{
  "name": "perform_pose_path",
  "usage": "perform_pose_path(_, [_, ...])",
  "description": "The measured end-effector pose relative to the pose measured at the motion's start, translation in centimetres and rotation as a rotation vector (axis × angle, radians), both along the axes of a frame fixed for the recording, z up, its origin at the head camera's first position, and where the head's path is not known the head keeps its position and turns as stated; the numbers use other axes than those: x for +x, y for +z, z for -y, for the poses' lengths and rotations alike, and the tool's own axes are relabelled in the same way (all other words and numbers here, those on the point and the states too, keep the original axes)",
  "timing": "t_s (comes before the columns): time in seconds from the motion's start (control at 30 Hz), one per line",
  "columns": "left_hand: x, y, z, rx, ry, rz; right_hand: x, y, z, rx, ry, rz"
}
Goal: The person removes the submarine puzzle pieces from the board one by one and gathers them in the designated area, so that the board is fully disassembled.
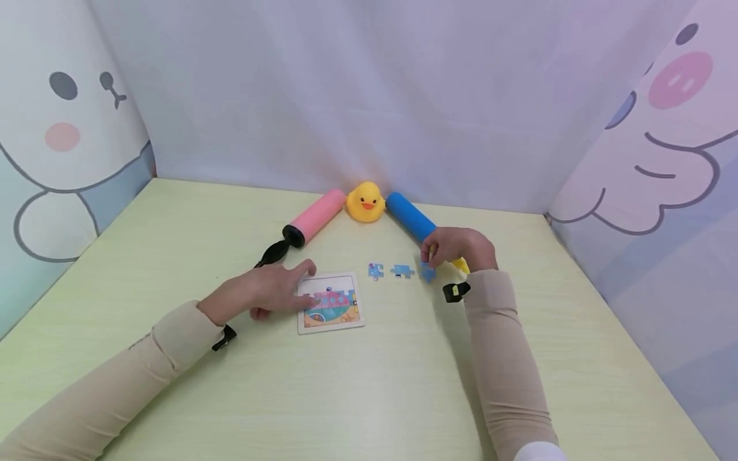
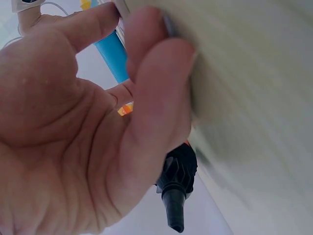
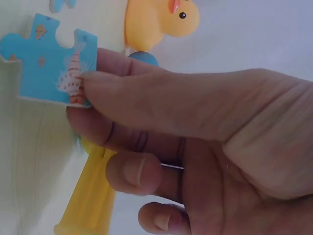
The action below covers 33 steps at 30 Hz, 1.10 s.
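My right hand pinches a blue jigsaw piece between thumb and fingers; a striped seashell is printed on it. Two more blue jigsaw pieces, one nearer the board and one in the middle, lie in a row to its left. My left hand rests at the left side of a square puzzle board, its thumb on the face and its index finger near the top edge. Pink, teal and sandy picture parts fill the board's lower area; its upper area is pale. The left wrist view shows the other fingers bent beside the tabletop.
A yellow rubber duck sits at the back between a pink pump-like cylinder with a black end and a blue cylinder. A yellow handle shows below my right fingers. Cartoon-printed curtains border the table.
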State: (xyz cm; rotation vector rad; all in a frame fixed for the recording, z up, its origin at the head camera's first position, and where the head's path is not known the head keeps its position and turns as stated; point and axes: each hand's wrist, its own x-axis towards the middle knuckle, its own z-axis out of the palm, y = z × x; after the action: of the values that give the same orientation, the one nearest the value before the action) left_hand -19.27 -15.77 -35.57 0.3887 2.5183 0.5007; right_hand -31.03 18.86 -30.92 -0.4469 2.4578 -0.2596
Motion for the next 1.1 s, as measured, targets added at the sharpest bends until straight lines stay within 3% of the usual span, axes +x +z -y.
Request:
perform_pose_path(0.37, [-0.1, 0.0, -0.3, -0.027, 0.009, 0.012, 0.4, 0.0, 0.2, 0.066, -0.078, -0.048])
perform_pose_path(0.6, [-0.1, 0.1, -0.2, -0.028, -0.004, 0.009, 0.8, 0.5, 1.0, 0.123, -0.019, -0.086])
perform_pose_path(0.83, [-0.3, 0.5, 0.4, -0.002, -0.035, 0.075, 0.9, 0.1, 2.0, 0.055, -0.012, -0.031])
perform_pose_path(0.97, [-0.3, 0.7, 0.6, 0.000, -0.049, 0.121, 0.8, -0.3, 2.4, 0.029, 0.036, -0.016])
perform_pose_path(1.1, [-0.3, 0.6, 0.6, -0.004, -0.066, 0.120, 1.0, -0.4, 2.9, -0.001, 0.085, -0.007])
